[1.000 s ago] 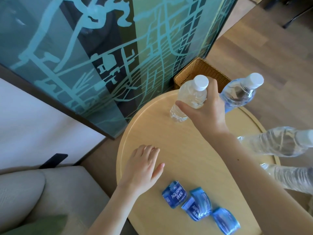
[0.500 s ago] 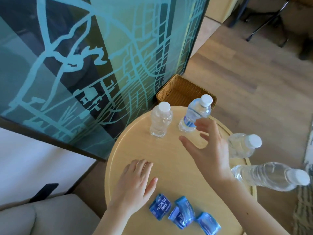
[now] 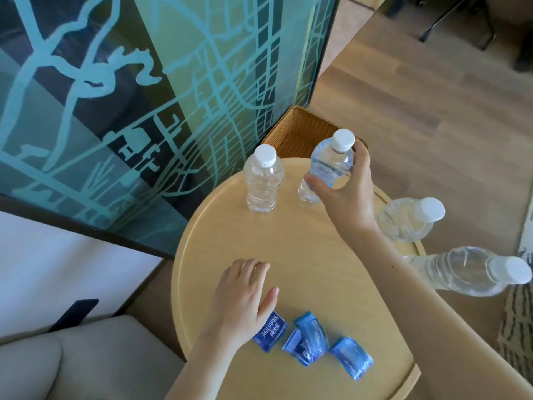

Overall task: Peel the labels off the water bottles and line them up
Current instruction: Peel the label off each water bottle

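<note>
On the far side of the round wooden table two clear water bottles with white caps stand upright side by side, a small gap between them. The left bottle stands free, with no label on it. The right hand grasps the held bottle: the thumb presses its near side and the fingers curl round its far right side, just under the cap. This bottle has a bluish tint, and I cannot tell whether a label is on it.

Along the right edge of the table stand two more clear bottles with no labels, the third bottle just right of the right wrist and the nearest bottle closer to the person. Both appear to lean to the right in the wide view. Together the four bottles make a curved row round the far and right rim.

The left hand lies palm down on the near left part of the table, fingers relaxed and holding nothing. Just right of its thumb side lie the peeled blue labels, curled and bunched together; one reads AQUAFINA.

Beyond the table stands a wicker basket on the wood floor. A glass panel with a teal map pattern fills the far left, and a beige cushion sits at the near left.
</note>
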Tool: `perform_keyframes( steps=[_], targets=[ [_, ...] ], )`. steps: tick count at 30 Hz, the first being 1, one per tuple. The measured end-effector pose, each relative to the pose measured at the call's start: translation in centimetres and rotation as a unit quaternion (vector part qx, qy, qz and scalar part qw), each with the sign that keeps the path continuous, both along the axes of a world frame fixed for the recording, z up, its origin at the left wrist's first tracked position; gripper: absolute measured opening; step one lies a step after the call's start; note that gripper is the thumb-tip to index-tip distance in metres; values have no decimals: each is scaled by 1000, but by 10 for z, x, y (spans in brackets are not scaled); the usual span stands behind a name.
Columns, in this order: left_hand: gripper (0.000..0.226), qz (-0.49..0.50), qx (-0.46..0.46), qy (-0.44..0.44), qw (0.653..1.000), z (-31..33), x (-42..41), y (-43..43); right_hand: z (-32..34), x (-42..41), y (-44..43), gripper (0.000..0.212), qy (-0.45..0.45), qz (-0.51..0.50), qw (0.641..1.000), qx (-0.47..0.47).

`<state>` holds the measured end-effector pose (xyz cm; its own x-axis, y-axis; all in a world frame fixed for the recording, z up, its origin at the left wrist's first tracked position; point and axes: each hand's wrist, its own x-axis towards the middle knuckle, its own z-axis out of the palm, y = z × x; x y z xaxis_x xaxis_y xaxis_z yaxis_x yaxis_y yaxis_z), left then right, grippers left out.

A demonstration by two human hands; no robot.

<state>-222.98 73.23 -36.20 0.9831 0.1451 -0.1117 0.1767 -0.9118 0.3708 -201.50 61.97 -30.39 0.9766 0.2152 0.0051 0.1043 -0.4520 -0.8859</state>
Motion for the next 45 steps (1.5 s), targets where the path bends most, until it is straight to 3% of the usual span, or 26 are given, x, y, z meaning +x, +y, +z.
perform_keyframes(
  steps=[8, 17, 25, 31, 38, 41, 45],
  targets=[
    [50, 10, 3, 23, 1000, -1, -8, 3, -2, 22, 9, 65, 4, -39, 999, -4],
    [50, 24, 6, 17, 1000, 52, -16, -2, 22, -55, -24, 58, 40, -55, 998, -1],
    [53, 4, 44, -1, 999, 152, -19, -10, 136, -122, -69, 54, 40, 30, 999, 14],
    [58, -13, 45, -76, 996, 246, -22, -27, 244, -130, -87, 49, 5, 102, 994, 29],
    [79, -5, -70, -148, 986, 332, -13, -50, 345, -118, -97, 34, -45, 149, 982, 102],
    [83, 16, -150, -172, 973, 355, -4, -58, 374, -107, -101, 40, -34, 164, 975, 147],
    [61, 29, -270, -206, 940, 374, 4, -69, 407, -99, -109, 38, -60, 181, 965, 179]
  ],
)
